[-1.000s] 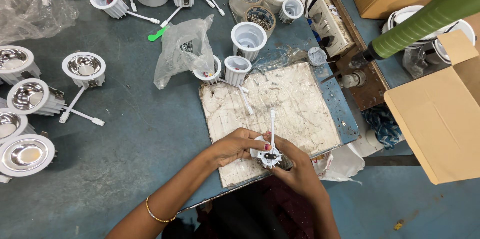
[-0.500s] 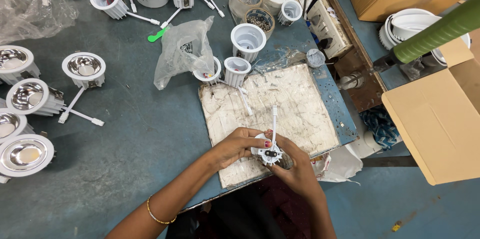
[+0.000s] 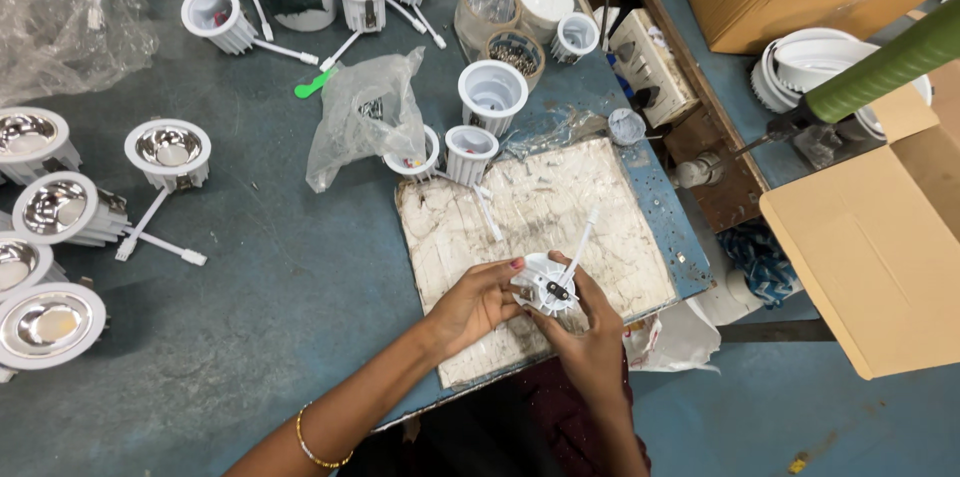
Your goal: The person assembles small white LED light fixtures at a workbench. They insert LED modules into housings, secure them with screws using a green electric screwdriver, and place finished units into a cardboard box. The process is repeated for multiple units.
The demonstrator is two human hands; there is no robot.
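Gripping a white lamp housing (image 3: 545, 287) over the board (image 3: 620, 237), the left hand (image 3: 470, 305) and right hand (image 3: 590, 337) are both clasping it, apparently fitting a spring clip. Next, the right fingertips need to be pressing it home just above the grip.

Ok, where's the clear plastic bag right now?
In the head view the clear plastic bag lies on the grey table, up and left of both hands, beside the white housings at the top edge of the worn work board.
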